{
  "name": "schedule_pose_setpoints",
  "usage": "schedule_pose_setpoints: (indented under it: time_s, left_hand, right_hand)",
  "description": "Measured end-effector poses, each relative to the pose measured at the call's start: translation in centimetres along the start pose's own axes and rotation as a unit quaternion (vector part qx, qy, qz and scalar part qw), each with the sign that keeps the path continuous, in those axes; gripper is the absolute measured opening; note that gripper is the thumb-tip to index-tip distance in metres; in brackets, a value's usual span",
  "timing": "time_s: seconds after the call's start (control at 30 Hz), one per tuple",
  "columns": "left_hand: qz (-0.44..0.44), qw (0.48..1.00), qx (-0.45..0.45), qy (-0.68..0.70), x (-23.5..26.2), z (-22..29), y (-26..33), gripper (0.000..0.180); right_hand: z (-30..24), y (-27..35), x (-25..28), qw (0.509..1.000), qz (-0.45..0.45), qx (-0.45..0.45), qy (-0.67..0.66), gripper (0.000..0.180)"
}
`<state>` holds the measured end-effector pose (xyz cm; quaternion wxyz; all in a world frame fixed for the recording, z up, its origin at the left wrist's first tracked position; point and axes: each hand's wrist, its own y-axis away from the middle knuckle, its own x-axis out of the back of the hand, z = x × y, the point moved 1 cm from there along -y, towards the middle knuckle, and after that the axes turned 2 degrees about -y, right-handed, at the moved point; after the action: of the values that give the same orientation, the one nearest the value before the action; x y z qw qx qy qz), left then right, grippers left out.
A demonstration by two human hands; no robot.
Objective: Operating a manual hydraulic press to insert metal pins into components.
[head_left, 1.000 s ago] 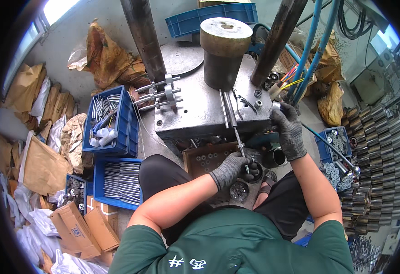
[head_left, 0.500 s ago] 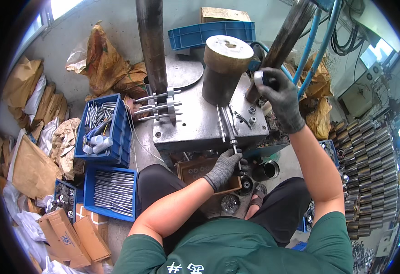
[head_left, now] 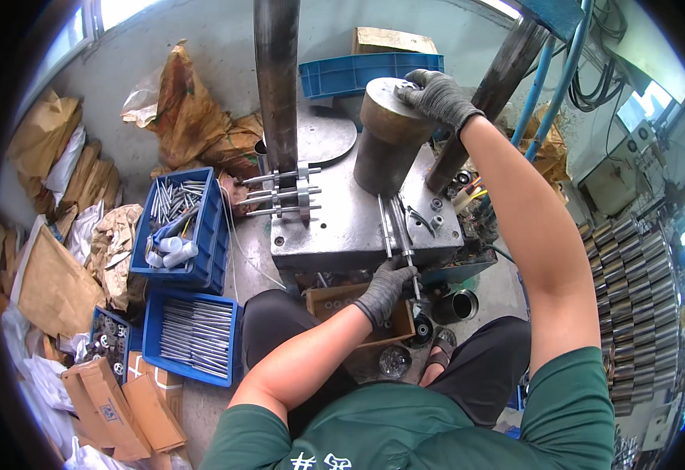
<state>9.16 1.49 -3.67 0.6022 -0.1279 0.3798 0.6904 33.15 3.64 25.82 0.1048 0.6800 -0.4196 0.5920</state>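
A thick steel cylinder (head_left: 382,153) with a wider top stands on the metal machine bed (head_left: 335,239). My right hand (head_left: 439,98), in a grey glove, rests on that top with its fingers curled in at the central hole. What it pinches is hidden under the fingers. Lower down, at the bed's front edge, my gloved left hand (head_left: 389,288) is closed round a slim metal rod (head_left: 416,288), whose lower end sticks out past the fingers. Another thin rod (head_left: 385,223) and a pair of dark pliers-like handles (head_left: 420,219) lie on the bed.
Steel columns (head_left: 277,86) rise from the bed, with rods (head_left: 284,192) in a small fixture beside one. Blue crates (head_left: 186,345) of rods stand at left. Below the bed sits a wooden box (head_left: 335,299). Stacked metal tubes (head_left: 632,305) fill the right side.
My right hand has moved left from beside the right column onto the cylinder's top, its round metal piece no longer visible. My left hand still holds the rod near the front edge.
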Motion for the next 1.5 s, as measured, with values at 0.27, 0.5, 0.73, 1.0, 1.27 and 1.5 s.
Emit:
schedule_pose_setpoints:
  time_s: [0.27,0.5,0.73,1.0,1.27,1.5]
  left_hand:
    - [-0.039,0.997,-0.016,-0.067,-0.2,0.6,0.1,0.048]
    - [-0.051,0.995,-0.048,-0.07,1.3,0.4,0.4,0.048]
    - [-0.086,0.989,-0.075,-0.094,1.7,-0.8,2.9,0.06]
    - [-0.151,0.919,-0.255,-0.259,-2.6,4.3,6.4,0.071]
    - [-0.101,0.782,-0.519,-0.331,-10.6,22.4,3.5,0.054]
    - [0.057,0.716,-0.601,-0.351,-12.2,32.7,-4.4,0.046]
  right_hand:
    - [2.3,6.4,4.6,0.988,0.021,0.147,0.039,0.043]
    - [5.2,24.5,12.7,0.949,-0.147,0.188,0.208,0.029]
    - [7.8,38.6,18.6,0.948,-0.222,0.037,0.225,0.026]
    - [9.9,40.2,17.1,0.975,0.044,0.003,0.216,0.019]
    - [11.8,30.3,19.1,0.951,0.27,0.023,0.15,0.045]
    - [13.8,25.9,20.0,0.978,0.148,-0.136,0.065,0.067]
